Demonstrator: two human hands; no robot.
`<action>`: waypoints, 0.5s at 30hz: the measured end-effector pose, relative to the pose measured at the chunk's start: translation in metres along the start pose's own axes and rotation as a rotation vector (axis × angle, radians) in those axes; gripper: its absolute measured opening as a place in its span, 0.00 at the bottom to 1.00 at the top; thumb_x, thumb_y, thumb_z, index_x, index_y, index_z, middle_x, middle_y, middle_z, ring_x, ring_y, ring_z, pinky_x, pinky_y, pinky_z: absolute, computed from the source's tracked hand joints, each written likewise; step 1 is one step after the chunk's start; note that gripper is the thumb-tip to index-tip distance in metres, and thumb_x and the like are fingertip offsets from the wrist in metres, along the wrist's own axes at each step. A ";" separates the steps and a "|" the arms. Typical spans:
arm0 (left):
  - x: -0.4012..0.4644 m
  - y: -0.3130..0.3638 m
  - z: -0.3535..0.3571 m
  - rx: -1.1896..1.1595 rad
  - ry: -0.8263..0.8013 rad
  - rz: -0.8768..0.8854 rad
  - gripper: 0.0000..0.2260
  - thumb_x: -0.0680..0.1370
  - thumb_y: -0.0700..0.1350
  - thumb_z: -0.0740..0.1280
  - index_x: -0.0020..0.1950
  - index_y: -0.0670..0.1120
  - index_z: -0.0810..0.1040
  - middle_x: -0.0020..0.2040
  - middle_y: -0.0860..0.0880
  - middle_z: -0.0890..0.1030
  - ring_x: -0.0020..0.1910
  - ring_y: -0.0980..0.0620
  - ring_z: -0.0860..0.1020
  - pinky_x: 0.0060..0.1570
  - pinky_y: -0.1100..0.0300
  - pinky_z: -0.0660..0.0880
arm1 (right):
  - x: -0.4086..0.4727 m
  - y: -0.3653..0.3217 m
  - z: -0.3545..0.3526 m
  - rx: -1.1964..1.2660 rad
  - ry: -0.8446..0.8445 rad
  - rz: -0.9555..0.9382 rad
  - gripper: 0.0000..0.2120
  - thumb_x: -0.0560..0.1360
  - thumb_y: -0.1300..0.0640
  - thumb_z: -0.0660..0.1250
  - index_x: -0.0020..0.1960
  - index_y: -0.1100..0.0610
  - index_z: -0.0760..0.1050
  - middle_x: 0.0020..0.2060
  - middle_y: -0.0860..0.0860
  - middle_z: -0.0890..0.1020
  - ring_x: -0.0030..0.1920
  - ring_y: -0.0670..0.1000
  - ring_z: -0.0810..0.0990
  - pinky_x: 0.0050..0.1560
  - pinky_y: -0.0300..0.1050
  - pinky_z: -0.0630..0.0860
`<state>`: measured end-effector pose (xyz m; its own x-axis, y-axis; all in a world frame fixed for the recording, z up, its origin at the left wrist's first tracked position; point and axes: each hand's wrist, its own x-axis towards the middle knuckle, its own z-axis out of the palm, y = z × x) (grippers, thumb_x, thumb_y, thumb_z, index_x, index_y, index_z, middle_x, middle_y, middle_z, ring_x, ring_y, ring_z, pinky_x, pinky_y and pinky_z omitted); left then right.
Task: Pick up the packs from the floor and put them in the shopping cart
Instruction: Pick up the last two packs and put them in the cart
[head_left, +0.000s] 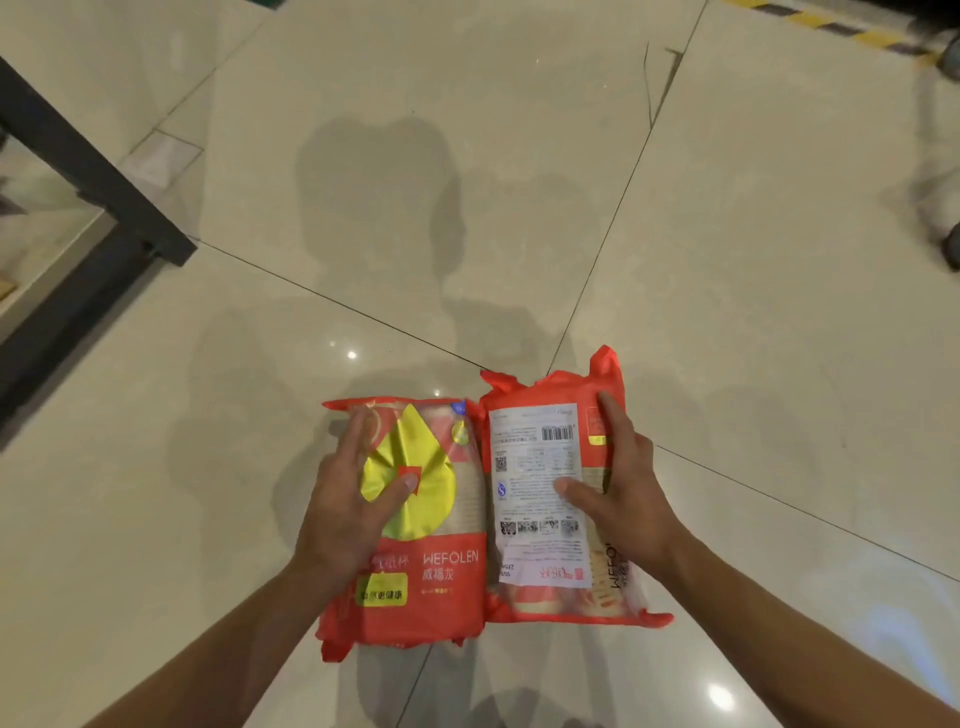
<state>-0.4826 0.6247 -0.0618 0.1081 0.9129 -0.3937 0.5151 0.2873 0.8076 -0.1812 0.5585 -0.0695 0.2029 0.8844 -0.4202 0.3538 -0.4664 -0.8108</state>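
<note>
Two red packs lie side by side low in the middle of the head view, above the glossy tiled floor. The left pack (436, 566) shows its front, with a yellow drop shape and white lettering. The right pack (535, 467) shows its back, a white label with a barcode. My left hand (343, 514) grips the left pack, thumb on the yellow shape and fingers along its left edge. My right hand (623, 493) grips the right pack, thumb on the white label and fingers along its right edge. No shopping cart is clearly in view.
A dark metal shelf frame (88, 171) stands at the left edge. Yellow-black striped tape (831, 26) runs across the floor at the top right. A blurred pale object with a dark wheel (940, 208) sits at the right edge. Beige floor tiles (467, 208) stretch ahead.
</note>
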 end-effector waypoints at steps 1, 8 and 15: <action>-0.003 0.019 -0.009 -0.023 0.006 0.027 0.43 0.70 0.58 0.74 0.81 0.60 0.55 0.70 0.69 0.68 0.72 0.62 0.68 0.73 0.51 0.67 | -0.005 -0.016 -0.011 0.002 0.022 -0.014 0.53 0.68 0.45 0.77 0.80 0.32 0.45 0.69 0.59 0.71 0.65 0.58 0.80 0.62 0.62 0.81; -0.061 0.261 -0.109 -0.098 -0.004 0.067 0.41 0.72 0.56 0.75 0.78 0.66 0.55 0.73 0.59 0.72 0.69 0.50 0.75 0.64 0.41 0.76 | -0.091 -0.236 -0.129 -0.013 0.191 -0.085 0.54 0.71 0.52 0.78 0.82 0.37 0.43 0.67 0.54 0.68 0.66 0.45 0.73 0.67 0.52 0.76; -0.144 0.561 -0.212 -0.104 -0.052 0.186 0.41 0.69 0.56 0.76 0.77 0.63 0.58 0.75 0.57 0.71 0.68 0.51 0.76 0.65 0.42 0.75 | -0.194 -0.475 -0.300 0.080 0.317 -0.086 0.52 0.67 0.45 0.77 0.79 0.29 0.48 0.66 0.56 0.75 0.60 0.55 0.83 0.58 0.61 0.83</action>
<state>-0.3899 0.7162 0.5409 0.2378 0.9377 -0.2534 0.3919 0.1461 0.9083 -0.1149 0.6035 0.5190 0.4542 0.8655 -0.2112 0.3114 -0.3763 -0.8726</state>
